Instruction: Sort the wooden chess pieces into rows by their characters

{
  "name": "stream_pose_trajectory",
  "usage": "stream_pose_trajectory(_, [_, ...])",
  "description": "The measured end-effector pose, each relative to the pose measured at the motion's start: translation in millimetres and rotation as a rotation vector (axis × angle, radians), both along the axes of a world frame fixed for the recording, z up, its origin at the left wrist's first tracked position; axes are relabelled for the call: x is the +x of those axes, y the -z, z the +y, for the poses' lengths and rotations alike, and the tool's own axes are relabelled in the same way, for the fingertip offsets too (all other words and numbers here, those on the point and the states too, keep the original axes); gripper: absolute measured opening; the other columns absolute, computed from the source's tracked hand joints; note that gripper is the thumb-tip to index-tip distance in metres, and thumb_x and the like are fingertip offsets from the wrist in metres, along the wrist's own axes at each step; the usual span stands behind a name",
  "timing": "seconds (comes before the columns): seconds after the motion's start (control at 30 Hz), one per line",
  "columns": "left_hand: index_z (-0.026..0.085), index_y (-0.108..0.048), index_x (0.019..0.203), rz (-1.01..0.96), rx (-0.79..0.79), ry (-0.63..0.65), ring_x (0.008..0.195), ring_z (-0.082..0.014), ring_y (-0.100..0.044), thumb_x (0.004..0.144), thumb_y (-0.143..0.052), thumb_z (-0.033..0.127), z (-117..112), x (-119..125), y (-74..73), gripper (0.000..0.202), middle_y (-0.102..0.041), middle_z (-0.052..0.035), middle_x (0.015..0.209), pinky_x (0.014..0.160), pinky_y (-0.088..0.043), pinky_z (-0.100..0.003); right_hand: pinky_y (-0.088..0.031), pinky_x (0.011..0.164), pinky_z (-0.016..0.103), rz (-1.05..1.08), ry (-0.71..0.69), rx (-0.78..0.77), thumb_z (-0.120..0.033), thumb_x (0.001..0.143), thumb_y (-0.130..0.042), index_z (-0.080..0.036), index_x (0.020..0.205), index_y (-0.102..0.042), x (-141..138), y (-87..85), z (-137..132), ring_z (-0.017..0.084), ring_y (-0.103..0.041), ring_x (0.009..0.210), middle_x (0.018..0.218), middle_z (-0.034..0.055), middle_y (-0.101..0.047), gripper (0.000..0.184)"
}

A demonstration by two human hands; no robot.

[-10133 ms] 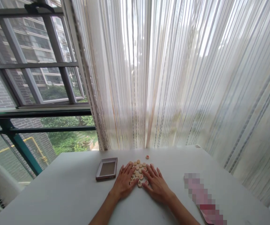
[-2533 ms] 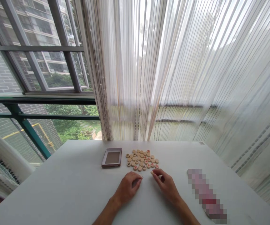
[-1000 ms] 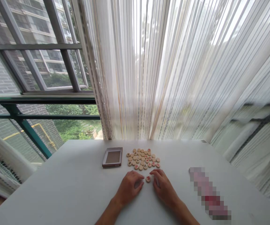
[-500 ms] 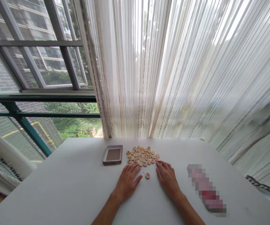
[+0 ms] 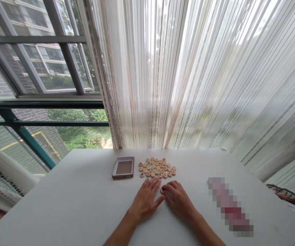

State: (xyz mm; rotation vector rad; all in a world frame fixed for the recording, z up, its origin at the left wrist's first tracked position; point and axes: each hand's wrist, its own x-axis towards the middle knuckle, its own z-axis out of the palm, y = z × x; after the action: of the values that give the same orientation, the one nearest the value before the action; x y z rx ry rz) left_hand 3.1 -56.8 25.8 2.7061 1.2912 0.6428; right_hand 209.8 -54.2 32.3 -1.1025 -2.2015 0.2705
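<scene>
A cluster of round wooden xiangqi pieces (image 5: 156,169) lies on the white table, some showing red or black characters and others blank faces. Just in front of the cluster, my left hand (image 5: 147,198) rests open, palm down, its fingertips near the front row and its thumb reaching right. One separate xiangqi piece (image 5: 162,191) sits between the two hands, mostly covered. My right hand (image 5: 178,198) has its fingers curled over this piece, gripping it between fingertips and thumb.
A shallow open box (image 5: 124,167) with a brown inside stands left of the pieces. To the right lies a long pixelated pinkish object (image 5: 230,208). Striped curtains (image 5: 147,85) hang beyond the table's back edge, with an open window (image 5: 52,65) at left.
My right hand has moved left and closed on the separate piece. My left hand has shifted slightly right, towards it. The view has tilted slightly.
</scene>
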Motion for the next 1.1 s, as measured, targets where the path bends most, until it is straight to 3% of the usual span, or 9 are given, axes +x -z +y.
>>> stream_pose_trajectory(0.1, [0.021, -0.035, 0.151, -0.003, 0.003, -0.012, 0.141, -0.0250, -0.041, 0.100, -0.040, 0.052, 2.0, -1.9, 3.7, 0.059, -0.045, -0.0097, 0.153, 0.117, -0.033, -0.049, -0.049, 0.086, 0.038, 0.006, 0.003, -0.029, -0.025, 0.089, -0.067, -0.024, 0.097, -0.065, 0.9, -0.5, 0.2, 0.024, -0.061, 0.095, 0.098, 0.0059, -0.067, 0.007])
stream_pose_trajectory(0.23, [0.023, -0.050, 0.139, -0.099, -0.028, -0.018, 0.136, -0.0254, -0.046, 0.099, -0.046, 0.046, 0.9, -1.6, -1.1, 0.047, -0.053, -0.0091, 0.145, 0.117, -0.033, -0.050, -0.049, 0.086, 0.039, 0.019, 0.008, -0.062, -0.031, 0.088, -0.070, -0.024, 0.091, -0.065, 1.9, 0.6, 2.7, 0.024, -0.061, 0.094, 0.095, 0.0054, -0.068, 0.010])
stream_pose_trajectory(0.47, [0.024, -0.068, 0.111, -0.325, -0.068, -0.019, 0.107, -0.0233, -0.061, 0.093, -0.057, 0.028, 1.8, -0.1, -6.7, 0.021, -0.070, -0.0063, 0.111, 0.102, -0.045, -0.044, -0.053, 0.090, 0.040, 0.132, -0.004, -0.092, -0.028, 0.090, -0.064, -0.024, 0.111, -0.066, 5.3, 4.1, 4.2, 0.025, -0.064, 0.099, 0.100, 0.0076, -0.071, 0.021])
stream_pose_trajectory(0.67, [0.022, -0.069, 0.107, -0.516, -0.243, -0.110, 0.089, -0.0210, -0.068, 0.093, -0.059, 0.033, 0.0, -1.5, -7.8, 0.021, -0.075, -0.0050, 0.098, 0.089, -0.051, -0.037, -0.056, 0.086, 0.032, 0.293, -0.110, -0.189, -0.025, 0.093, -0.057, -0.024, 0.123, -0.059, 2.8, 10.1, 2.1, 0.019, -0.067, 0.094, 0.110, 0.0061, -0.070, 0.030])
stream_pose_trajectory(0.83, [0.019, -0.067, 0.107, -0.679, -0.508, -0.049, 0.083, -0.0191, -0.072, 0.091, -0.061, 0.042, 3.7, -2.0, -6.5, 0.029, -0.077, -0.0050, 0.090, 0.075, -0.054, -0.028, -0.056, 0.086, 0.033, 0.321, -0.145, -0.170, -0.023, 0.094, -0.056, -0.024, 0.118, -0.061, -4.3, 8.7, -0.3, 0.020, -0.067, 0.093, 0.108, 0.0059, -0.069, 0.025])
stream_pose_trajectory(0.97, [0.017, -0.068, 0.103, -0.729, -0.521, -0.002, 0.087, -0.0188, -0.071, 0.088, -0.065, 0.044, 9.7, -3.8, -4.5, 0.032, -0.076, -0.0069, 0.095, 0.077, -0.052, -0.027, -0.056, 0.088, 0.036, 0.334, -0.172, -0.139, -0.025, 0.095, -0.054, -0.023, 0.117, -0.063, -9.3, 7.1, -0.9, 0.021, -0.066, 0.097, 0.111, 0.0082, -0.067, 0.024])
stream_pose_trajectory(1.1, [0.015, -0.067, 0.104, -0.733, -0.531, -0.022, 0.085, -0.0183, -0.070, 0.086, -0.067, 0.044, 14.1, -6.3, -1.4, 0.033, -0.075, -0.0070, 0.091, 0.067, -0.049, -0.024, -0.058, 0.084, 0.036, 0.411, -0.126, -0.151, -0.033, 0.093, -0.059, -0.022, 0.113, -0.065, -10.5, 9.7, 2.7, 0.021, -0.067, 0.091, 0.107, 0.0091, -0.069, 0.024])
